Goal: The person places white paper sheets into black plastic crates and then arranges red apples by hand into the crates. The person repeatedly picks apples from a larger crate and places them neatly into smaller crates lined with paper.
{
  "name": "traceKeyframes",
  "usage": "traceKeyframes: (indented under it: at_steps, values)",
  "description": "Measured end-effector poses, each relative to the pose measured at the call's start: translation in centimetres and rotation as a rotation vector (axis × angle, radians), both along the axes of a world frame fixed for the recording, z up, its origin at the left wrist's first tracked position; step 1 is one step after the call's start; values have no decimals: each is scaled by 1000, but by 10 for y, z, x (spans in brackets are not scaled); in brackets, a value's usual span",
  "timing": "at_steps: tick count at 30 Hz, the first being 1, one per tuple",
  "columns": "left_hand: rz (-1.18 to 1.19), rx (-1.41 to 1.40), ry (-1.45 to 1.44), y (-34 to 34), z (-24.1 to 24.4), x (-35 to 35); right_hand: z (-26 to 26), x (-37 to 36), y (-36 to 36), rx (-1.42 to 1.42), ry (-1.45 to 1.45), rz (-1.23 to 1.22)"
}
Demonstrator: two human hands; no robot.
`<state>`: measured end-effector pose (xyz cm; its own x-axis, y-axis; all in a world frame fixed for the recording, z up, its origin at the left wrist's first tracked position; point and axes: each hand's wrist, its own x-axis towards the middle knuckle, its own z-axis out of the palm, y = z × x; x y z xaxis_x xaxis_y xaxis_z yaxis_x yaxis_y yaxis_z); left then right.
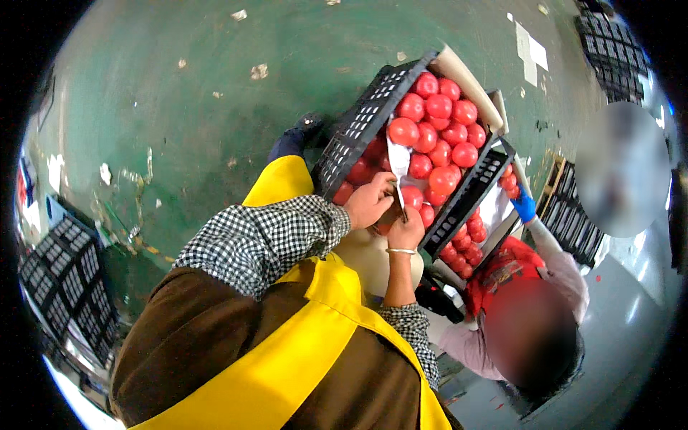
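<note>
Before me stands a black plastic crate (371,102) full of red tomatoes (441,150). A white sheet (399,159), apparently paper or thin liner, stands up lengthwise among them and parts off a shaded row of tomatoes (360,171) along the left wall. My left hand (371,201) pinches the sheet's near part between thumb and fingers. My right hand (406,229), with a pale bangle at the wrist, grips its near lower end. The fingers hide part of the sheet and the crate's near corner.
To the right, a co-worker in a red apron reaches a blue-gloved hand (524,205) to tomatoes in a second black crate (473,196). Stacked black crates stand at left (67,279) and far right (613,48). Paper scraps (259,71) litter the green floor (177,97).
</note>
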<state>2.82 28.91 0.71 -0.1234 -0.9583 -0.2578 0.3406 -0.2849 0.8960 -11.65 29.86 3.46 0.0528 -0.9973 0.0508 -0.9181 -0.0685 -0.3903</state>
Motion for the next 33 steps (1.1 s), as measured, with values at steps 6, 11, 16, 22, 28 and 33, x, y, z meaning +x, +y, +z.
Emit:
traceKeyframes:
  at_steps: [6,11,16,22,28,33]
  values:
    - [-95,-215,-773,-5,-45,5,4,-6,2,54,-85,-124]
    - [-202,-553,-1384,-59,-59,-16,1,-14,4,6,-77,-49]
    - [0,-532,-1244,-85,-126,-59,-12,-25,8,-11,-317,-96]
    - [-62,-495,-1205,-91,-126,-55,2,-15,3,4,-193,-96]
    - [-192,-567,-1301,-46,-41,4,15,-11,-5,8,-149,-82]
    - [-223,-350,-848,-7,11,63,14,-18,-8,39,-101,-42]
